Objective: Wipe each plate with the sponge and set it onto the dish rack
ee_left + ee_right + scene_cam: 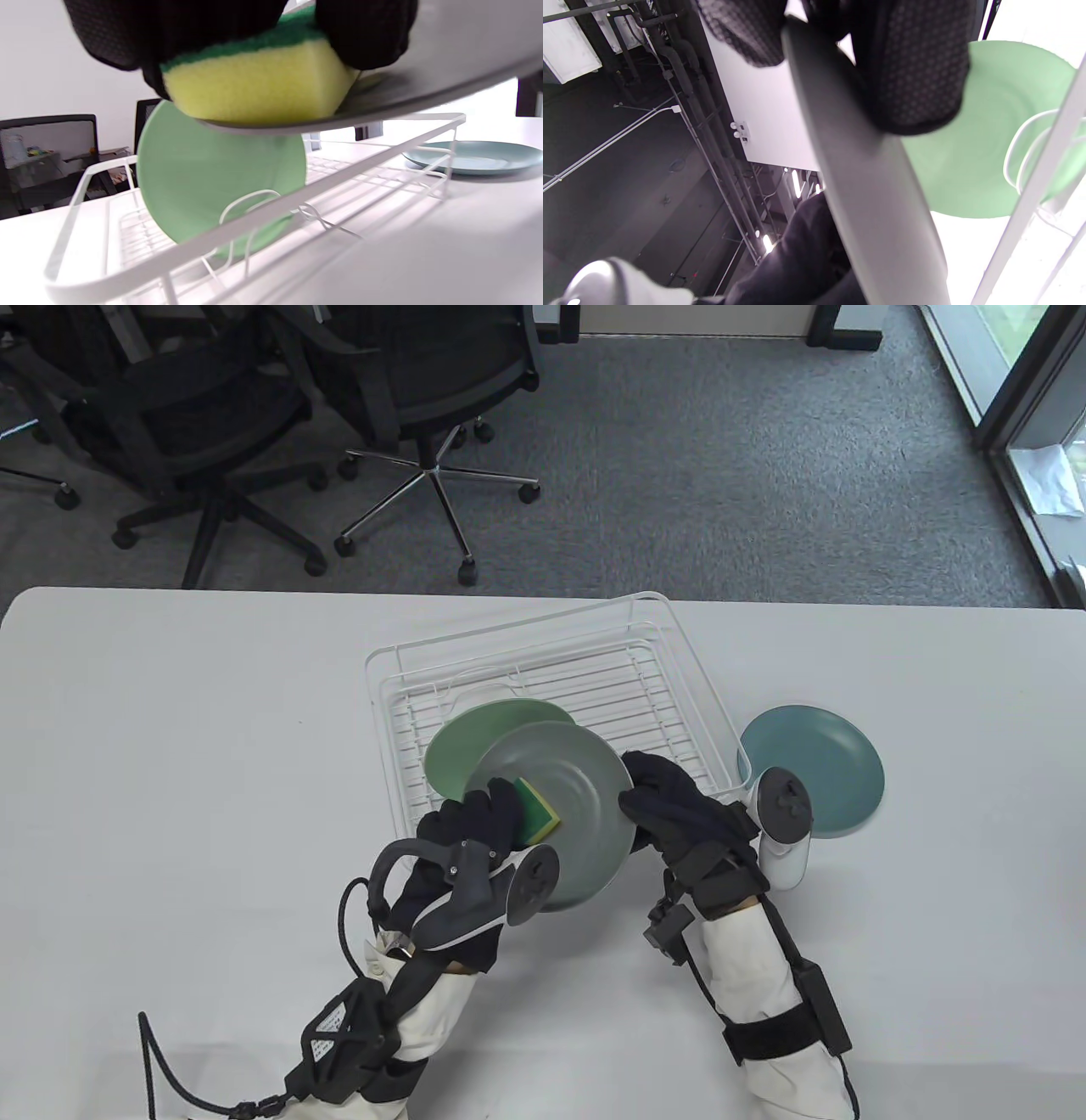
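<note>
Grey plate [577, 806]: held tilted above the dish rack's [679, 645] near edge, right hand [679, 814] gripping its rim to steady it. Left hand [475, 831] presses sponge [536, 808] against its face, wiping. Green plate [475, 738] racked upright; teal plate [823, 763] waits on table [170, 729].

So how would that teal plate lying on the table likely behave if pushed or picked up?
The teal plate lies flat on the table, so a push would probably slide it, not tip it. It looks rigid and smooth, perhaps slippery. Its low rim probably needs fingers hooked underneath.
</note>
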A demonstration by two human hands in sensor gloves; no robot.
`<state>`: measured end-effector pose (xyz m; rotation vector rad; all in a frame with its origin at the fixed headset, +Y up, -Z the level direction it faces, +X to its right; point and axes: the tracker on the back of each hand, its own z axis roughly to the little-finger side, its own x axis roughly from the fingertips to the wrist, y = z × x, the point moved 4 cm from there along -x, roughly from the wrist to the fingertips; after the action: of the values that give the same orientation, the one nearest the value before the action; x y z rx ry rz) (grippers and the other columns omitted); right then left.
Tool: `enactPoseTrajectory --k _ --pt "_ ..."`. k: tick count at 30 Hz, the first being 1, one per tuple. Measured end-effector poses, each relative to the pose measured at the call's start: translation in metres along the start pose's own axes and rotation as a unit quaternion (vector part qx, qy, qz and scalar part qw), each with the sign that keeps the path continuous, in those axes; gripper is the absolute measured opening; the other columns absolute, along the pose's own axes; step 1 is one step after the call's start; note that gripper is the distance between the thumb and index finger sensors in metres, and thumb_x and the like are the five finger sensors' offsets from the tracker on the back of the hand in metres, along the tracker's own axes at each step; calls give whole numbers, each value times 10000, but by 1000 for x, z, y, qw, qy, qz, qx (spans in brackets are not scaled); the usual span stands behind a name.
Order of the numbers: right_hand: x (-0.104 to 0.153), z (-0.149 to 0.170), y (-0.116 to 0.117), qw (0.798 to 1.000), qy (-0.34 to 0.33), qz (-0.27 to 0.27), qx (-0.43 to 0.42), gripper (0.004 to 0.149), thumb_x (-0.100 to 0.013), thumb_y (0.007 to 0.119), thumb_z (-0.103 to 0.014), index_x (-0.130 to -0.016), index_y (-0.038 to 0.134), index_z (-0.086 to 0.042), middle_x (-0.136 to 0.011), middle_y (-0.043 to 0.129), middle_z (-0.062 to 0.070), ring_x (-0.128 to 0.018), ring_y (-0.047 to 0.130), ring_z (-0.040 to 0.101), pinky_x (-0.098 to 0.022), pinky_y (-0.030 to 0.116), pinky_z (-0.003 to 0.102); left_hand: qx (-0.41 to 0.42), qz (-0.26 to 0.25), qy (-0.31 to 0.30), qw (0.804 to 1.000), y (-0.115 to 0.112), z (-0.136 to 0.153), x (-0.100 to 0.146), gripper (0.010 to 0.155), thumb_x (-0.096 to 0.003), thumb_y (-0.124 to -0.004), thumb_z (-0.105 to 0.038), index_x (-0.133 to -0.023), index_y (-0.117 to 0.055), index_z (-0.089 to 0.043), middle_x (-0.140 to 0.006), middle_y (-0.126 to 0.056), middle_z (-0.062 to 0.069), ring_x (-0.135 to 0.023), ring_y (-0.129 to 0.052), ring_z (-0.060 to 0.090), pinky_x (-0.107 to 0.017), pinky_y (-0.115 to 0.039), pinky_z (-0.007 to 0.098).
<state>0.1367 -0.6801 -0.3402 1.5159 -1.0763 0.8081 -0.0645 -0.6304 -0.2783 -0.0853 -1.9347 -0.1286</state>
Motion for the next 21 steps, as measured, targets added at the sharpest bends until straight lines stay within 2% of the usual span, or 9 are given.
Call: enactPoseTrajectory --k 4,9,13,21 --pt "-1 2 3 1000 4 -6 -3 620 -617 700 -234 -1036 434 139 -918 643 459 -656 875 499 -432 884 399 50 17 -58 997 5 -15 6 765 -518 -758 -481 -1109 -592 -24 -985 -856 212 -801 -930 427 -600 -800 555" --pt "-3 5 13 999 5 -28 -14 612 -620 699 -247 -1033 453 132 -918 652 450 -649 876 491 -425 885 399 77 -4 -116 990 13 -34 14 760 -516 -766 -466 -1115 -571 -40 -1000 -832 215 -820 -911 434 -613 -787 565" --pt "-4 4 22 999 -1 -51 -11 604 -615 707 -251 -1033 479 121 -917 665 445 -639 881 491 -416 887 401 54 -30 -116 991 14 -38 15 749 -521 -751 -463 -1114 -558 -50 -1008 -822 208 -830 -906 434 -620 -782 568" --pt "-6 4 36 995 -7 -96 -17 591 -613 705 -263 -1030 516 110 -902 683 451 -615 888 487 -401 889 385 38 -70 -79 994 17 -25 14 736 -521 -748 -463 -1115 -548 -78 -1013 -813 203 -838 -900 429 -623 -780 566"
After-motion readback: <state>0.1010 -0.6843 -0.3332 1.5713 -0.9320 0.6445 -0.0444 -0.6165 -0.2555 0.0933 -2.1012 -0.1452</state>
